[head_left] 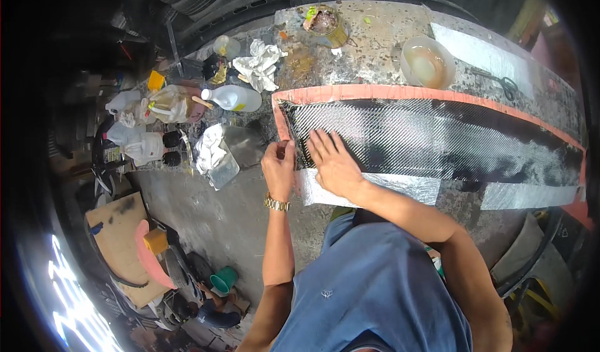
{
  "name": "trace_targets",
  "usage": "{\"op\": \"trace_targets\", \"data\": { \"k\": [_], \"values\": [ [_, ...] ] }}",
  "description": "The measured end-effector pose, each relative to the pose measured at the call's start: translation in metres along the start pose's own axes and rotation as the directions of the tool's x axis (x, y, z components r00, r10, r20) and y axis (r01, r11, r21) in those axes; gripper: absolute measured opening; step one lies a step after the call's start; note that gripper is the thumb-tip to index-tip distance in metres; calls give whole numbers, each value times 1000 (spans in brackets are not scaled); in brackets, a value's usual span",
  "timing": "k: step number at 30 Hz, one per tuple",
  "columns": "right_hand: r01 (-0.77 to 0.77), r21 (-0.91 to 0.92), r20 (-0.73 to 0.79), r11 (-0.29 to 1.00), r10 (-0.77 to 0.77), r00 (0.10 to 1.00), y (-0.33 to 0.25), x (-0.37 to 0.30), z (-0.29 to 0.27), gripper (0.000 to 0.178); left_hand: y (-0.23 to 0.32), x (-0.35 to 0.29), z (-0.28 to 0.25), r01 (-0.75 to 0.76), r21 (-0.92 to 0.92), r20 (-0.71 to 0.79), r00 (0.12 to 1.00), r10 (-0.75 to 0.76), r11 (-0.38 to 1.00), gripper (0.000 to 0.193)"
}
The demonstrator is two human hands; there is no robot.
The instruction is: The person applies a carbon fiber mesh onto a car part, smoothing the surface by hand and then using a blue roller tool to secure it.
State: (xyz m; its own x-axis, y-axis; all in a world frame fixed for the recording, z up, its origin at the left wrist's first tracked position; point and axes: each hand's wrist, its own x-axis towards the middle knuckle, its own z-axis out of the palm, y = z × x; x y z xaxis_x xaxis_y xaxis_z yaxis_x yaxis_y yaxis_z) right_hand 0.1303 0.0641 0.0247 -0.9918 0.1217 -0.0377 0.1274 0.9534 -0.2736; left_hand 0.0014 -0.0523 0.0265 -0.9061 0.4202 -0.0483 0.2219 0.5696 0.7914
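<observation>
A black woven carbon fibre cloth lies along a long salmon-pink mould, whose rim shows on the far side and at both ends. Parts of the weave look dark and wet, others pale with glare. My right hand rests flat on the cloth near its left end, fingers stretched out. At the cloth's left edge, my left hand has thumb and fingers pinched together; whatever is between them is hidden. White fibre matting shows under the cloth's near side.
Beyond the mould stand a plastic tub of amber liquid, scissors and a messy can. To the left are a white jug, crumpled rags and several bottles. A person crouches on the floor by a green bucket.
</observation>
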Motion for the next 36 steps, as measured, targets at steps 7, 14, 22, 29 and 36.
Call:
{"op": "trace_targets", "data": {
  "k": [7, 14, 22, 29, 36],
  "values": [
    [-5, 45, -72, 999, 8, 997, 13, 42, 8, 77, 12, 29, 11, -23, 76, -5, 1000, 24, 997, 25],
    [-24, -82, 3, 996, 25, 1000, 3, 45, 10, 77, 4, 30, 14, -93, 82, -15, 995, 95, 992, 23],
    [-16, -243, 17, 970, 21, 1000, -3, 42, 7, 72, 16, 25, 4, -176, 108, -83, 979, 185, 978, 20],
    [-61, -122, 17, 991, 63, 998, 13, -22, 16, 72, 60, -12, 14, -502, 154, 158, 863, 480, 851, 26],
    [-221, 8, -123, 975, 220, 968, 72, -121, 7, 70, 30, -30, 92, -656, 248, 483, 722, 496, 713, 62]
  ]
}}
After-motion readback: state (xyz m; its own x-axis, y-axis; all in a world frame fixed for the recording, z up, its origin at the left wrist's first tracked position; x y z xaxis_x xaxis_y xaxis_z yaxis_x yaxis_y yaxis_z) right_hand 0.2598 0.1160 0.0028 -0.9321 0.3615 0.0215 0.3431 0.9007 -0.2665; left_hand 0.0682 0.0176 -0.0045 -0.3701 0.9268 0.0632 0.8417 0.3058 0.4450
